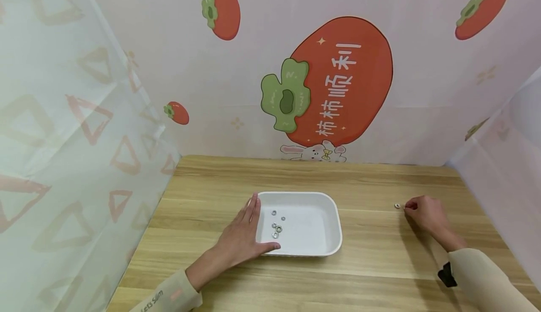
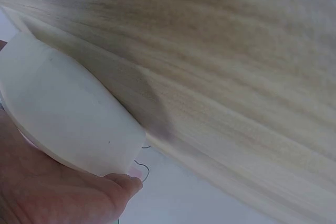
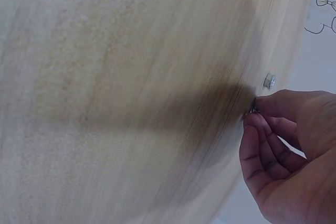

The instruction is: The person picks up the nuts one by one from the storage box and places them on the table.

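A white tray [image 1: 310, 222] sits on the table, with several small metal nuts [image 1: 279, 229] in its left part. Against the tray's left side rests my left hand [image 1: 241, 237], its fingers straight along the rim and its thumb across the near left corner. The left wrist view shows that hand [image 2: 58, 192] against the tray's white outer wall [image 2: 73, 108]. Far to the right, my right hand [image 1: 428, 215] pinches a small metal piece [image 3: 254, 107] between thumb and fingertips, mostly hidden. Just beside those fingertips, a flanged hex nut [image 3: 269, 81] lies on the table.
The wooden table [image 1: 363, 274] meets a printed cloth backdrop [image 1: 236, 138] at its far edge. Cloth walls also stand at the left [image 1: 84, 161] and the right. Table surface separates the tray from my right hand.
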Demonstrator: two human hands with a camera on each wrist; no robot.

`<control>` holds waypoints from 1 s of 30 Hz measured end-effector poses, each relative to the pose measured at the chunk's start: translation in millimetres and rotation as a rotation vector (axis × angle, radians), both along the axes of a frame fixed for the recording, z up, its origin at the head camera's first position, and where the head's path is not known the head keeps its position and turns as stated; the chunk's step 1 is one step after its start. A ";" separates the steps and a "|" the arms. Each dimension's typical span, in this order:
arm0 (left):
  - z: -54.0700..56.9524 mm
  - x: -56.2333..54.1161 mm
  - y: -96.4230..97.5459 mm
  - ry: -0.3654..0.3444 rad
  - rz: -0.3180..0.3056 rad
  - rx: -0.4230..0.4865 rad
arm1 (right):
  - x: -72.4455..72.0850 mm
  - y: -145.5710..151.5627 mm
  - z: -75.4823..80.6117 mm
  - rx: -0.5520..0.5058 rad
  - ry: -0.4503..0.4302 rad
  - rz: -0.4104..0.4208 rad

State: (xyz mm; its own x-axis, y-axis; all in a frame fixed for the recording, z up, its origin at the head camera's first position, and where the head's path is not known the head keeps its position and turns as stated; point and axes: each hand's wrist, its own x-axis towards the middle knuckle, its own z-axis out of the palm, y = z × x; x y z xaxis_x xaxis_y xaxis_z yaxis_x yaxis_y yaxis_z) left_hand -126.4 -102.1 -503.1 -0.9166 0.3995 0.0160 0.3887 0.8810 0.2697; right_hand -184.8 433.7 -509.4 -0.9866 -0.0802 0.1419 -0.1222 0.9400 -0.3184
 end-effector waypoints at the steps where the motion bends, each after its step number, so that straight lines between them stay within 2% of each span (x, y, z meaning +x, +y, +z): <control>1: 0.0 -0.2 0.1 0.001 -0.001 -0.001 | 0.2 0.1 -0.2 0.000 0.004 0.000; 15: -0.6 -1.5 2.1 0.017 -0.015 -0.024 | 1.3 0.2 0.5 -0.002 0.010 0.007; 30: 4.1 -1.2 1.4 -0.019 -0.014 -0.037 | 3.5 -0.4 -0.5 -0.018 0.015 -0.006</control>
